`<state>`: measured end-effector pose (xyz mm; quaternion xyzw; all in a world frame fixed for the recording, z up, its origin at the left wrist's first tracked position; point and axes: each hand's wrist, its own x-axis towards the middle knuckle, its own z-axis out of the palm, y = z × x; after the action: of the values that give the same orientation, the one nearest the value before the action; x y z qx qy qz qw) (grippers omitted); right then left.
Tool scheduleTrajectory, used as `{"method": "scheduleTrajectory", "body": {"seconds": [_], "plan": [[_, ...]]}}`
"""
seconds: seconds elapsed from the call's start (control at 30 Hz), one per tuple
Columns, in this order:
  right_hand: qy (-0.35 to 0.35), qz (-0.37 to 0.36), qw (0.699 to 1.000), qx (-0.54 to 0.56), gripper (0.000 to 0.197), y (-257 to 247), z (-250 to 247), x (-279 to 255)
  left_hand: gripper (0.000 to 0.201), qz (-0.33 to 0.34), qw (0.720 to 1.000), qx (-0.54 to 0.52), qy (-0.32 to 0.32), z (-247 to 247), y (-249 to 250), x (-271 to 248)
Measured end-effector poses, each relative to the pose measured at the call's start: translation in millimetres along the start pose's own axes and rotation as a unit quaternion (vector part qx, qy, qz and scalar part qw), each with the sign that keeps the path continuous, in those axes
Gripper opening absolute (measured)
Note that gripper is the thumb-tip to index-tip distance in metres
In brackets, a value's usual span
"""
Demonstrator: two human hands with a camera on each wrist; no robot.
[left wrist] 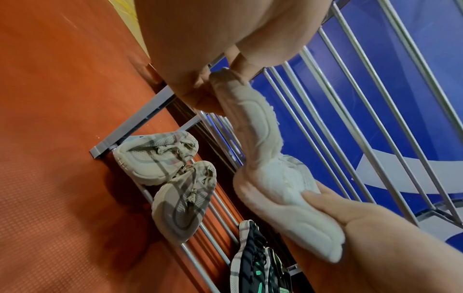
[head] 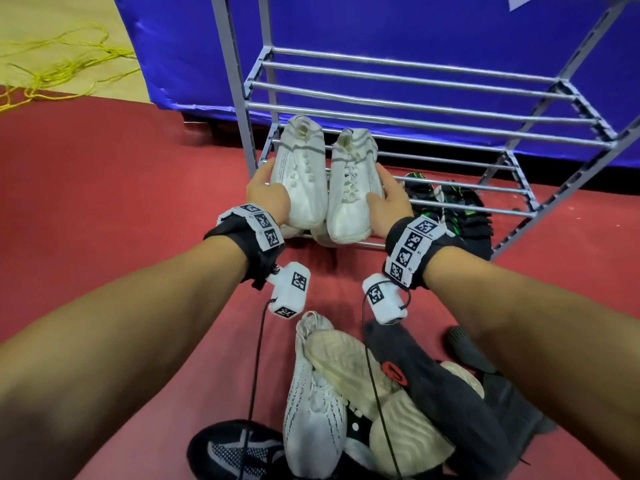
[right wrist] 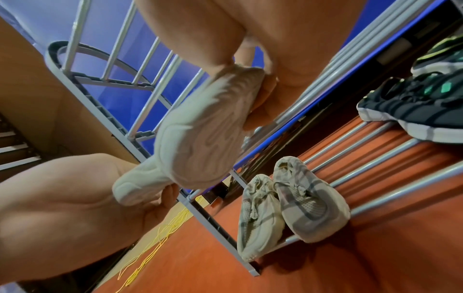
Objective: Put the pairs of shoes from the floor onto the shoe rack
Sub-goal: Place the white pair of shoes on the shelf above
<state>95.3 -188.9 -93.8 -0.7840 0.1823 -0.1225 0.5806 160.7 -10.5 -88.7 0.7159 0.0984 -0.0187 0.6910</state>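
White shoes (head: 325, 181), a pair held side by side with toes toward the person and heels toward the rack (head: 429, 109), hang in the air just above the rack's lowest shelf at its left end. The left hand (head: 268, 194) grips the outer side of the left shoe, thumb on top and fingers (left wrist: 208, 103) curled under the sole. The right hand (head: 388, 202) grips the outer side of the right shoe the same way, thumb lying over the upper beside the laces and fingers (right wrist: 260, 111) wrapped beneath. The two shoes press together along their inner sides. From the wrist views their pale ribbed soles show, clear of the shelf bars.

Directly below them on the lowest shelf sits a grey pair (left wrist: 170, 178), laced, soles down on the bars at the shelf's left end. Further right on the same shelf sits a black pair (head: 450, 209) with green marks and white soles. The shelf above (head: 415, 95) is bare bars.

Near the person, on the red floor (head: 104, 202), lies a heap of shoes (head: 363, 393): a white knit shoe with dark streaks, pale soles turned up, a black shoe with a red mark, and a black knit shoe at the near edge. Both wrists wear black bands with coded tags and small white camera boxes with cables. Behind the rack hangs a blue cloth (head: 381, 22); yellow cord (head: 59, 64) lies on the pale floor to the left.
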Motion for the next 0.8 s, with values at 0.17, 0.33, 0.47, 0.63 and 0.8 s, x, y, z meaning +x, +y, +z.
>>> {"method": "scheduleTrajectory", "body": {"seconds": [0.17, 0.33, 0.47, 0.63, 0.8], "plan": [[-0.008, 0.043, 0.999, 0.024, 0.06, 7, 14, 21, 0.043, 0.011, 1.0, 0.007, -0.001, 3, -11, 16], [-0.036, 0.075, 0.995, 0.063, 0.07, 19, 10, 22, 0.041, -0.014, 1.0, -0.02, -0.017, -2, -26, 10], [-0.074, 0.122, 0.982, 0.122, 0.078, 22, 13, 3, 0.056, -0.072, 0.992, -0.056, -0.086, -8, -36, 5], [-0.081, 0.21, 0.961, 0.159, 0.085, 26, 17, -18, 0.052, -0.116, 0.981, -0.067, -0.142, -8, -30, -16], [-0.078, 0.135, 0.974, 0.165, 0.092, 22, 20, -24, 0.067, -0.099, 0.985, -0.106, -0.099, -2, -22, -19]]}}
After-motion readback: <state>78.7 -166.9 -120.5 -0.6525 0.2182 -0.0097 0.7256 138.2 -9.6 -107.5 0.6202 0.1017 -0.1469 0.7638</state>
